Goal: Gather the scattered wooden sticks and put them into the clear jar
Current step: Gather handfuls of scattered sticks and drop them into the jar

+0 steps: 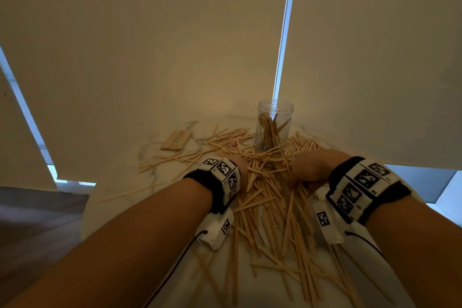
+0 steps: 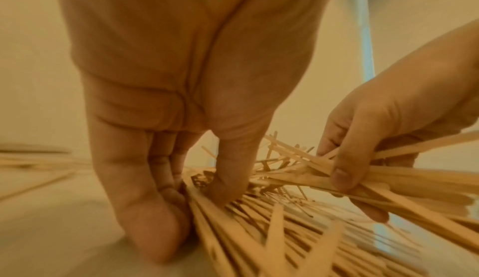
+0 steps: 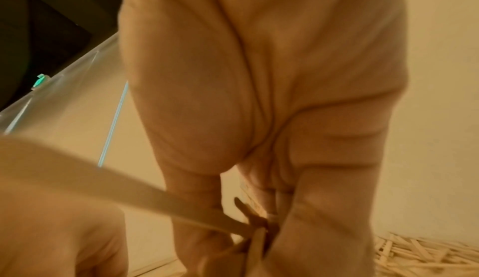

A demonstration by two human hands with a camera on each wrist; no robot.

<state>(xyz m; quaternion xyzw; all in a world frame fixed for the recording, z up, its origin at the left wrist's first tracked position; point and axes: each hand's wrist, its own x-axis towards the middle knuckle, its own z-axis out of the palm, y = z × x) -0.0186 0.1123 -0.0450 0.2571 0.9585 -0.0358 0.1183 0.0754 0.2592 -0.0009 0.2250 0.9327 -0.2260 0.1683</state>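
Pale wooden sticks [image 1: 271, 197] lie heaped across the round marble table [image 1: 120, 210]. At the back of the heap stands the clear jar [image 1: 274, 127], upright and open, with several sticks in it. Both hands are down in the pile in front of the jar. My left hand [image 1: 240, 165] points its fingers [image 2: 155, 209] down at the table and pinches a sheaf of sticks [image 2: 259, 230] against its thumb. My right hand [image 1: 308, 170] grips a bundle of sticks [image 2: 420, 183] just above the pile. Between its thumb and fingers, stick ends [image 3: 255, 234] show in the right wrist view.
A flat stack of wider wooden pieces [image 1: 176, 141] lies at the back left of the table. Loose sticks [image 1: 130, 192] trail toward the left rim. Beige roller blinds with a bead chain [image 1: 283, 32] hang right behind the jar. Dark floor [image 1: 37, 220] lies to the left.
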